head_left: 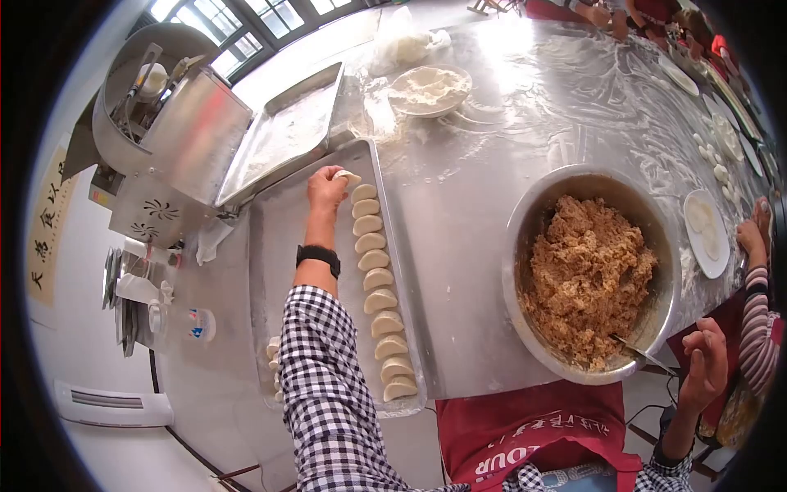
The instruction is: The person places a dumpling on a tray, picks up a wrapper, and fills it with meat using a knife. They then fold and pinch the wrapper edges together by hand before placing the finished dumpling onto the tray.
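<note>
My left hand (pixel 328 189) is closed on a folded white dumpling (pixel 348 176) at the far end of a metal tray (pixel 279 213). Below it, a row of several dumplings (pixel 375 280) runs along the tray's right side; more lie at its near left, partly behind my sleeve. On the right, my right hand (pixel 705 365) is raised beside a steel bowl (pixel 525 328) of brown filling (pixel 590 271). Its fingers are partly bent and apart, with nothing visible in them. A utensil handle (pixel 648 357) sticks out of the bowl near that hand.
A floury tray (pixel 287 135) and a metal machine (pixel 184 131) stand at the back left. A plate of flour (pixel 429 90) lies farther back. At the right, a co-worker's hand (pixel 752 234) is near a white plate of wrappers (pixel 707 234). Other people stand at the far right.
</note>
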`<move>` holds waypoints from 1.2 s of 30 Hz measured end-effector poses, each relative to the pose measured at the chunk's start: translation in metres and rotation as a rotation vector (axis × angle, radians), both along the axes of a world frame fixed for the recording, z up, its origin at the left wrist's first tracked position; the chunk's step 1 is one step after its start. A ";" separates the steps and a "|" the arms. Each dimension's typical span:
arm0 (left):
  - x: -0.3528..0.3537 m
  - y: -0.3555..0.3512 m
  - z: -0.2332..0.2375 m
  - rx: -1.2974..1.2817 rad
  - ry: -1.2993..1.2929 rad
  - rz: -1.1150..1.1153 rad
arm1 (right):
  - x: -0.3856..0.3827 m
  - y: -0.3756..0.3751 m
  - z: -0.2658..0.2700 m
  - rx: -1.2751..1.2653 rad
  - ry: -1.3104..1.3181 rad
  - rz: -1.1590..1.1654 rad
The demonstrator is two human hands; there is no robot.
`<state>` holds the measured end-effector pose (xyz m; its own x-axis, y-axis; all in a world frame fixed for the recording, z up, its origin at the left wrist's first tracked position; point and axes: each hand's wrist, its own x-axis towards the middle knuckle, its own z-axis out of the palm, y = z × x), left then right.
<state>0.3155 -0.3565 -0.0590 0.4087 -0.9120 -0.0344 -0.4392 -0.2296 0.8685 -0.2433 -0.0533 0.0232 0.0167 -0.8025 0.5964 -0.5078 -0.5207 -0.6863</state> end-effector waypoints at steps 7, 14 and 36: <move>0.015 -0.016 -0.053 -0.192 -0.206 -0.033 | 0.013 -0.009 -0.004 0.059 0.008 0.036; 0.008 -0.005 -0.029 -0.045 -0.469 0.048 | 0.018 -0.007 -0.003 0.076 -0.003 0.016; 0.019 -0.011 -0.046 -0.140 -0.458 -0.150 | 0.008 -0.013 -0.004 0.104 -0.232 -0.130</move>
<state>0.3342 -0.3673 -0.1052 0.2172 -0.9450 0.2446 -0.8019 -0.0299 0.5967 -0.2354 -0.0659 0.0192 -0.2181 -0.8459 0.4868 -0.3890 -0.3821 -0.8383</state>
